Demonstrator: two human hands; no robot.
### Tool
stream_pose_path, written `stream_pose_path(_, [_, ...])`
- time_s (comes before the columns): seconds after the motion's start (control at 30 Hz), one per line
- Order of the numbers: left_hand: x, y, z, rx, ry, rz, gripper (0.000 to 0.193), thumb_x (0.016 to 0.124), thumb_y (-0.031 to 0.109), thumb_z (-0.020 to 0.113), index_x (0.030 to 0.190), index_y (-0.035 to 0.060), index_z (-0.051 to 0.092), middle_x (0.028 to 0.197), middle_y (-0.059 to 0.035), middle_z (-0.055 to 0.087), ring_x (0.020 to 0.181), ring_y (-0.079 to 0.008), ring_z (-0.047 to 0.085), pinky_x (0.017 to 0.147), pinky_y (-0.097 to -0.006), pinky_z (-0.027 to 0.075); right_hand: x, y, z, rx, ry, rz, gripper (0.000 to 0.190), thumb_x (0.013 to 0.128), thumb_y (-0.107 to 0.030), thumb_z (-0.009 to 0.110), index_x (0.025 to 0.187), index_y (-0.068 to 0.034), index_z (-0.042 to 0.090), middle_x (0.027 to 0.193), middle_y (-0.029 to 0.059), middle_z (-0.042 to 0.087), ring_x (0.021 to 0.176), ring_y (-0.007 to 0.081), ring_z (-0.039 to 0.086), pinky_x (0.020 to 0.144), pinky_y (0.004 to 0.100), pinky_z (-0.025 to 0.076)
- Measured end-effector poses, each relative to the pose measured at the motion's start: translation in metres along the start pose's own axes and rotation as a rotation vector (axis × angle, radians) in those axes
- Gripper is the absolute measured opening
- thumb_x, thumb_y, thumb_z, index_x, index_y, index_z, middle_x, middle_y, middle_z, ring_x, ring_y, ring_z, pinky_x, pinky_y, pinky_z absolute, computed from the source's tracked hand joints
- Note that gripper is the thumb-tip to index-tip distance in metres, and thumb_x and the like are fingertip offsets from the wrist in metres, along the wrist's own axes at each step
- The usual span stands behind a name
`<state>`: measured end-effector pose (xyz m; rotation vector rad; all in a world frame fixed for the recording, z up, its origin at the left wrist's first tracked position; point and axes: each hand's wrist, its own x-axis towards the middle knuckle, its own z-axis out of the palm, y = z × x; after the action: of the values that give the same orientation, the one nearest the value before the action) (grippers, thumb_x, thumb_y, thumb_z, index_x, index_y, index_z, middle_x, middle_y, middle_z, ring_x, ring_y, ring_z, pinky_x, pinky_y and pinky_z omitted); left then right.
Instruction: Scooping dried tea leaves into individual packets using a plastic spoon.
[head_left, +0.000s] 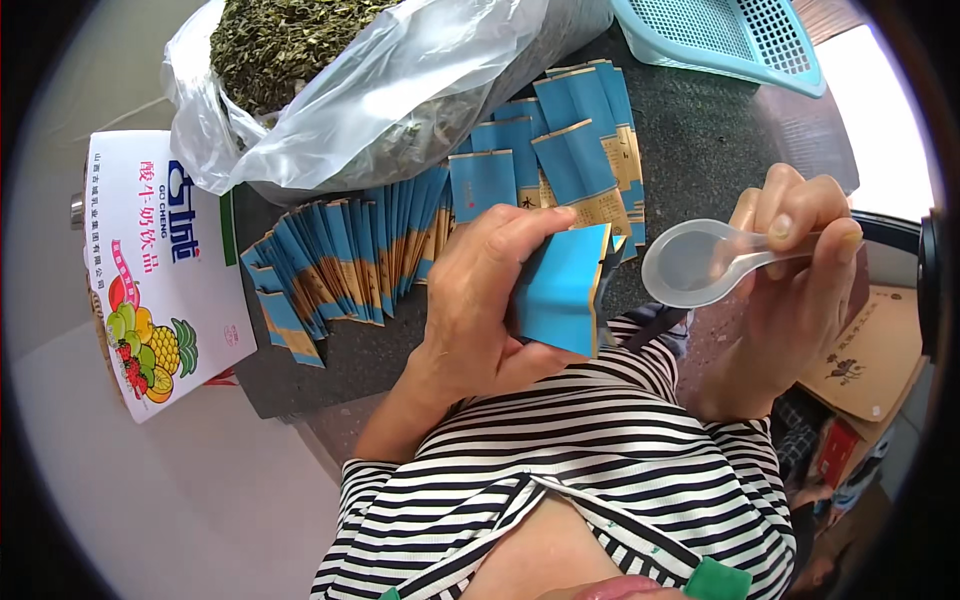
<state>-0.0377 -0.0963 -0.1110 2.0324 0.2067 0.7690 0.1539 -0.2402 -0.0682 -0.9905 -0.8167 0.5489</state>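
Observation:
My left hand (487, 300) grips a blue foil packet (562, 289) with gold edges, its end facing right. To its right, my right hand (799, 255) holds a translucent plastic spoon (694, 262) by the handle; the bowl shows no contents and does not touch the packet. Behind my left hand, a fanned row of blue and gold packets (360, 255) lies on the dark speckled tabletop (690, 150). More flat packets (577, 161) overlap beyond the hand. A large clear plastic bag (390, 97), its mouth open, holds dried green leaves (285, 45).
A light-blue plastic basket (720, 64) stands at the table's far right. At the left is a white printed carton (169, 277) with fruit pictures. A brown cardboard box (870, 360) sits low at the right, near part of another person (817, 517).

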Motion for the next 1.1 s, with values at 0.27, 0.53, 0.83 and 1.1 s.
stream_pose_path(0.27, [-0.011, 0.011, -0.007, 0.14, 0.011, -0.085, 0.074, 0.06, 0.031, 0.086, 0.122, 0.0018, 0.058, 0.095, -0.0145, 0.065, 0.08, -0.0297, 0.064, 0.067, -0.0376, 0.047, -0.004, -0.005, 0.015, -0.215, -0.077, 0.015, 0.047, 0.106, -0.044, 0.041, 0.087, -0.003, 0.053, 0.071, 0.0007, 0.041, 0.054, 0.0063, 0.037, 0.049, 0.0187, 0.033])
stream_pose_path(0.53, [-0.01, 0.01, -0.004, 0.322, 0.055, 0.077, 0.073, 0.061, 0.031, 0.089, 0.121, 0.0006, 0.059, 0.101, -0.012, 0.065, 0.084, -0.0258, 0.063, 0.073, -0.0343, 0.047, -0.005, -0.016, 0.017, -0.308, -0.124, -0.005, 0.045, 0.105, -0.042, 0.046, 0.086, -0.002, 0.055, 0.07, 0.0023, 0.046, 0.054, 0.0067, 0.043, 0.046, 0.0182, 0.032])
stream_pose_path(0.83, [-0.017, 0.037, -0.025, 0.383, 0.105, 0.04, 0.074, 0.061, 0.034, 0.09, 0.12, 0.0018, 0.061, 0.102, -0.0111, 0.067, 0.087, -0.0261, 0.063, 0.075, -0.0347, 0.045, 0.008, -0.009, 0.052, -0.537, -0.534, -0.139, 0.022, 0.094, -0.019, 0.064, 0.086, 0.002, 0.061, 0.072, 0.0052, 0.055, 0.06, 0.0137, 0.048, 0.054, 0.0276, 0.038])
stream_pose_path(1.1, [0.032, 0.054, -0.079, 0.381, 0.199, 0.209, 0.072, 0.069, 0.034, 0.088, 0.123, -0.0015, 0.058, 0.111, -0.0124, 0.062, 0.093, -0.0203, 0.061, 0.081, -0.0313, 0.048, 0.075, -0.02, 0.078, 0.262, -0.45, 0.46, 0.031, 0.105, -0.03, 0.05, 0.09, -0.004, 0.059, 0.068, 0.0014, 0.054, 0.055, 0.012, 0.055, 0.051, 0.0223, 0.044])
